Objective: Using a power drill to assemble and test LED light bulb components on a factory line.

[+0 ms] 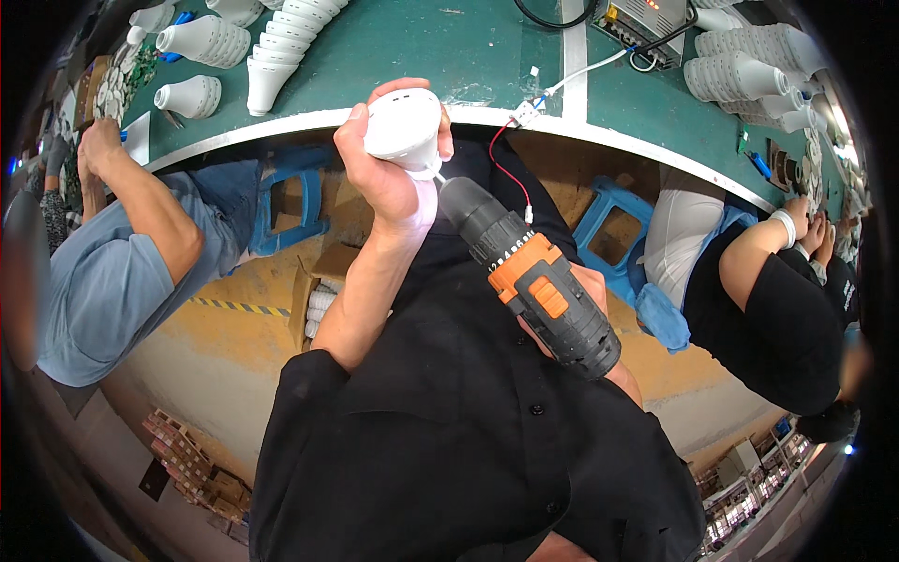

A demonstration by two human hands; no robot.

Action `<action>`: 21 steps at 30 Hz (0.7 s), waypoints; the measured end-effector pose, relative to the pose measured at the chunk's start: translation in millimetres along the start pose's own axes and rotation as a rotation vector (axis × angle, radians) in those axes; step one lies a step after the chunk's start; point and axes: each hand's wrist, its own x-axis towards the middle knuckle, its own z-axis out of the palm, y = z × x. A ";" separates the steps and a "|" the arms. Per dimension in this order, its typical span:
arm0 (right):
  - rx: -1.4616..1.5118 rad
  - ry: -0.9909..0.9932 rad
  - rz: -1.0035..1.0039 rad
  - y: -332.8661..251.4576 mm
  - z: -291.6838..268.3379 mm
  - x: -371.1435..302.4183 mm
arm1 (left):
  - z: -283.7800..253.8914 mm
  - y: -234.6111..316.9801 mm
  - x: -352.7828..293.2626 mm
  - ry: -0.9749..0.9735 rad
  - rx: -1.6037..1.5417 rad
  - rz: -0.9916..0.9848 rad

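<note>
My left hand [386, 180] is raised in front of the green bench [421, 47] and is closed around a white dome-shaped lamp housing [404, 125]. A black and orange cordless drill [538, 286] points up and left, its bit touching the underside of the housing. My right hand [589, 280] grips the drill's handle and is mostly hidden behind the tool. A thin red wire [507, 174] runs from near the housing up to a small connector at the bench edge.
Stacks of white lamp housings lie on the bench at the back left [281, 42] and right [749, 66]. A grey electrical box [646, 19] stands behind. Co-workers sit at left [122, 253] and right [777, 309]. Blue stools [613, 225] and a cardboard box [318, 295] are below.
</note>
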 end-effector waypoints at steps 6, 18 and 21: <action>0.018 0.013 0.151 -3.8 -1.4 -8.3 | -6.2 3.9 2.9 0.027 -0.068 -0.067; 0.027 -0.269 0.666 19.0 -14.7 -49.6 | -30.5 13.0 1.9 0.008 -0.474 -0.295; -0.115 0.054 0.101 -3.0 -12.1 -20.5 | -26.6 21.2 -3.3 -0.055 -0.386 -0.258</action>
